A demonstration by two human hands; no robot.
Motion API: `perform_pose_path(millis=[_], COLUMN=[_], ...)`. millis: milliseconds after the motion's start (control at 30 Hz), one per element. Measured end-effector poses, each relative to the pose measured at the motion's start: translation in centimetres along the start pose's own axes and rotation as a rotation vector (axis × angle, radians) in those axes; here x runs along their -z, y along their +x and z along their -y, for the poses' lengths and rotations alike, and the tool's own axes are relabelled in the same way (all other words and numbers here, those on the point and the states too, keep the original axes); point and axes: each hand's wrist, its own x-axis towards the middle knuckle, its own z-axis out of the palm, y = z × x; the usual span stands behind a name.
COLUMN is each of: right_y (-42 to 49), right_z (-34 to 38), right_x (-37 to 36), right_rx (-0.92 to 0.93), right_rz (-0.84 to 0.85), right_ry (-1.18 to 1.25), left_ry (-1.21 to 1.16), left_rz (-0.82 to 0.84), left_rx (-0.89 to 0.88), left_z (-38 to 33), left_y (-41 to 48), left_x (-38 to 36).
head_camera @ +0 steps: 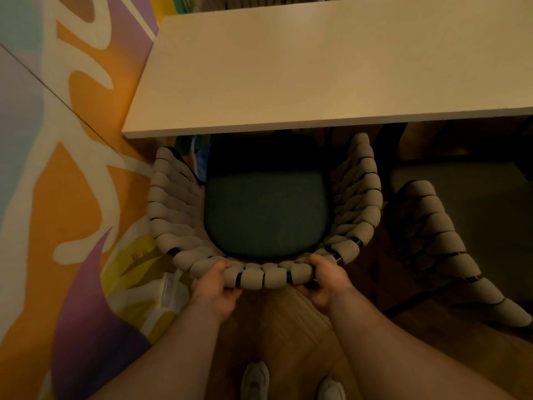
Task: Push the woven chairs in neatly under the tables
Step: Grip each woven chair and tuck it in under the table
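The woven chair (264,215) stands with the front of its dark seat cushion (265,209) already under the edge of the pale desk (317,73). The left hand (215,287) and the right hand (326,284) both grip the top of its backrest (fingers curled round the thick woven rim). A second woven chair (444,246) stands just beside, at the right.
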Motion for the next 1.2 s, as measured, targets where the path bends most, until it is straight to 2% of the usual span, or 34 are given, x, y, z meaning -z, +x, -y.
perform_pose_path(millis=[233,400,467,533,600,667,700,733,767,800,833,900,967,1200], right_y=[0.2,0.4,-0.2,-1.1,-1.6,-2.5,-3.2,-3.8,-4.1,-4.4,-4.2,-4.2,-4.1,-4.4], right_z=[0.0,-0.2,0.0,0.1,-0.1,-0.7,-0.9,-1.0,-0.9,-0.7,-0.5,0.0,0.2,0.8], right_x=[-0.8,-0.7,-0.7,-0.5,0.1,0.6,0.8,0.9,1.0,1.0,1.1,0.6,0.1,-1.9], right_rx=[0.015,0.021,0.037,0.121,0.310,0.647,0.852,1.024,1.116,1.126,1.060,0.887,0.848,0.848], right_rz=[-0.043,-0.007,-0.017,-0.124,-0.369,-0.561,-0.592,-0.558,-0.462,-0.337,-0.226,-0.111,-0.099,-0.114], right_ry=[0.030,0.020,-0.013,-0.180,-0.547,-0.881,-1.025,-1.175,-1.346,-1.516,-1.670,-1.872,-1.932,-1.914], left_ry=[0.036,0.059,0.122,0.256,0.585,1.060,1.304,1.503,1.671,1.813,1.964,2.172,2.159,2.054], left_rz=[0.022,0.037,0.021,-0.027,-0.206,-0.330,-0.330,-0.249,-0.115,0.013,0.098,0.158,0.181,0.186], left_rx=[0.025,0.020,-0.005,-0.084,-0.315,-0.750,-1.007,-1.192,-1.239,-1.196,-1.114,-1.035,-1.047,-1.046], left_z=[-0.6,-0.5,-0.3,-0.3,-0.4,-0.9,-1.2,-1.7,-2.1,-2.4,-2.5,-2.7,-3.1,-4.7], left_y=[0.0,0.3,0.4,0.5,0.7,0.3,-0.1,-0.7,-1.2,-1.3,-0.9,-0.5,-0.4,0.2], left_x=[0.3,0.4,0.5,0.8,1.5,2.6,3.1,3.3,3.3,3.2,3.2,2.6,1.9,1.3])
